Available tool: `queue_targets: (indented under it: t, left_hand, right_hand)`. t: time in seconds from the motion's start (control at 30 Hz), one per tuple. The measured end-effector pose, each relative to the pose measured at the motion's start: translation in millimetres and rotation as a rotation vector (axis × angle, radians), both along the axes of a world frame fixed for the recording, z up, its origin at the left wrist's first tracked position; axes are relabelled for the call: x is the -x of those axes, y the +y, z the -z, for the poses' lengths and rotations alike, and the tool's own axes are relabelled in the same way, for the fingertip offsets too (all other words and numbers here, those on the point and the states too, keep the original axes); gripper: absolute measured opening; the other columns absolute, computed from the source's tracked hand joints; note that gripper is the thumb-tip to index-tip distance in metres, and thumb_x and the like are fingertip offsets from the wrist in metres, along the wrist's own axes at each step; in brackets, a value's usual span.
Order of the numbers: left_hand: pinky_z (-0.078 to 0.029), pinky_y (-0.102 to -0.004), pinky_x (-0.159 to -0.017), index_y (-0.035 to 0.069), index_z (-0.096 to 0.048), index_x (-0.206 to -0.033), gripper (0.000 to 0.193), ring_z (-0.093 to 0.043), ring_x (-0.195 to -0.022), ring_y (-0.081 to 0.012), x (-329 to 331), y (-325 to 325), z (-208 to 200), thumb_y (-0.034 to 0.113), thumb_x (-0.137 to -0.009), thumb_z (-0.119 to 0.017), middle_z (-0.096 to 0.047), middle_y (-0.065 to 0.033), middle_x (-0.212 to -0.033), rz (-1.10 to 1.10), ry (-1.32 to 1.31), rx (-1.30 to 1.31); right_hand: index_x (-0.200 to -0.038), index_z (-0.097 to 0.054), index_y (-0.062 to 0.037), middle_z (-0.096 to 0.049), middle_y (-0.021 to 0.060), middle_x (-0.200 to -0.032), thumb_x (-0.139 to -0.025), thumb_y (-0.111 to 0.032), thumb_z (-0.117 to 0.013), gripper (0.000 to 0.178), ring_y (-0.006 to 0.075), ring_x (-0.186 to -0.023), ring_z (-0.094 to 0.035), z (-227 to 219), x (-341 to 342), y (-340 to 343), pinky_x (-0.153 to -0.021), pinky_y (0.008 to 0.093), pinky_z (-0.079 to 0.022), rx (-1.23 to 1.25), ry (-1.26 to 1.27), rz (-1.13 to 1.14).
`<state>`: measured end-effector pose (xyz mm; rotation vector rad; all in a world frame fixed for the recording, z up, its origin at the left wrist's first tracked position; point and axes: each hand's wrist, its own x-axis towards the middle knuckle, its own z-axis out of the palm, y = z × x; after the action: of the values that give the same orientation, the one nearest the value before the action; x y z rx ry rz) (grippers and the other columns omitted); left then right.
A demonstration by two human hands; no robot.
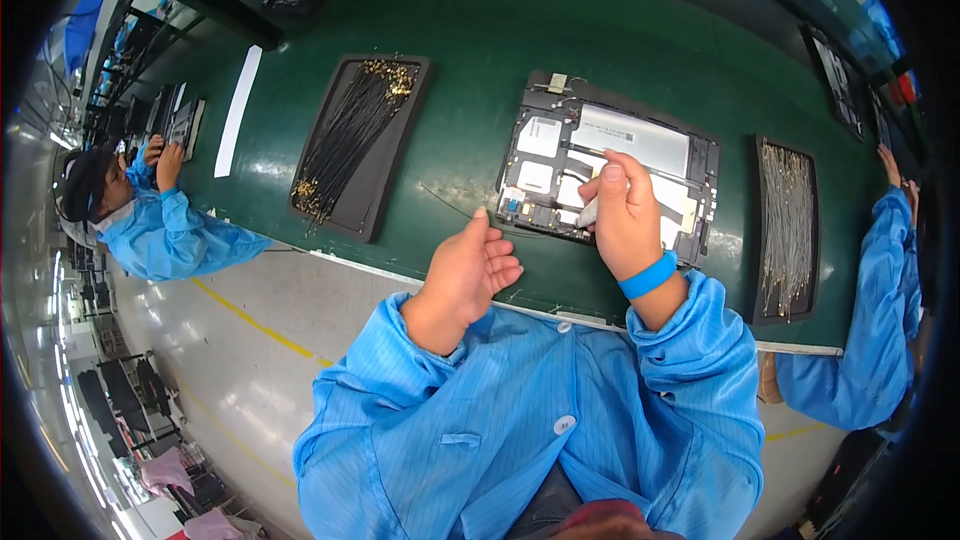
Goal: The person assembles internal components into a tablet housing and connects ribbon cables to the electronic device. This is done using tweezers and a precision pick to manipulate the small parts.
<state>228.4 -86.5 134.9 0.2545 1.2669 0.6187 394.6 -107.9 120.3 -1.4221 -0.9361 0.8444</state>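
An opened tablet-like device (633, 135) lies on the green bench before me, its silver battery, boards and black frame exposed. My right hand (628, 220), with a blue band at the wrist, is over its near part. Its closed fingers hold a slim dark pen-like tool (586, 149) that juts out to the left. Something white (588, 212) shows at the fingertips; I cannot make out what it is. Left of the device, my left hand (466, 268) pinches a thin black cable (448, 202) between thumb and forefinger. The cable runs along the device's near-left edge.
A black tray (352, 202) of black cables with gold ends stands to the left. Another tray (787, 230) of grey cables stands to the right. A white strip (238, 112) lies farther left. Co-workers in blue sit at left (170, 230) and right (850, 320).
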Motion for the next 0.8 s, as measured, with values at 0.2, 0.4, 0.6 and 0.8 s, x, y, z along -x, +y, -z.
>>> queue_targets:
  t: [0.2, 0.4, 0.6, 0.8]
  left_hand:
    - [-0.044, -0.0279, -0.057, 0.004, -0.045, -0.092, 0.026, -0.047, -0.063, -0.0146, -15.4, 12.4, 13.0, 0.028, -0.084, -0.045, -0.048, -0.0049, -0.077, -0.093, 0.029, -0.127]
    - [-0.042, -0.0195, -0.052, 0.000, -0.049, -0.094, 0.024, -0.044, -0.058, -0.0068, -2.3, -5.3, -5.6, 0.021, -0.084, -0.044, -0.047, -0.0014, -0.073, 0.234, 0.237, -0.438]
    - [-0.042, -0.0196, -0.049, -0.002, -0.041, -0.114, 0.039, -0.048, -0.058, -0.0081, 0.9, -29.3, -1.4, 0.018, -0.081, -0.049, -0.049, -0.0029, -0.074, 0.599, 0.109, -0.097]
    - [-0.041, -0.0194, -0.048, 0.000, -0.040, -0.115, 0.039, -0.048, -0.057, -0.0081, -11.0, -10.7, 5.4, 0.017, -0.081, -0.049, -0.049, -0.0018, -0.074, 0.516, 0.035, -0.094]
  right_hand:
    - [-0.107, -0.042, -0.0020, -0.055, 0.0072, -0.071, -0.087, -0.031, -0.039, 0.036, 0.0083, -0.055, -0.049, -11.1, -2.8, 7.2, -0.044, 0.0203, -0.041, 0.076, 0.221, 0.162]
    - [-0.108, -0.041, -0.0023, -0.055, 0.0066, -0.071, -0.086, -0.033, -0.039, 0.038, 0.0086, -0.056, -0.050, -5.7, -4.5, 9.4, -0.045, 0.0207, -0.041, 0.106, 0.194, 0.100]
    - [-0.110, -0.041, -0.0014, -0.056, 0.0069, -0.072, -0.086, -0.032, -0.040, 0.039, 0.0087, -0.058, -0.050, 0.1, -6.4, 8.5, -0.050, 0.0218, -0.042, 0.025, 0.181, 0.072]
    - [-0.111, -0.044, -0.0005, -0.056, 0.0087, -0.074, -0.082, -0.028, -0.046, 0.040, 0.0088, -0.062, -0.050, -18.3, -15.6, 18.3, -0.057, 0.0209, -0.041, 0.229, 0.299, -0.054]
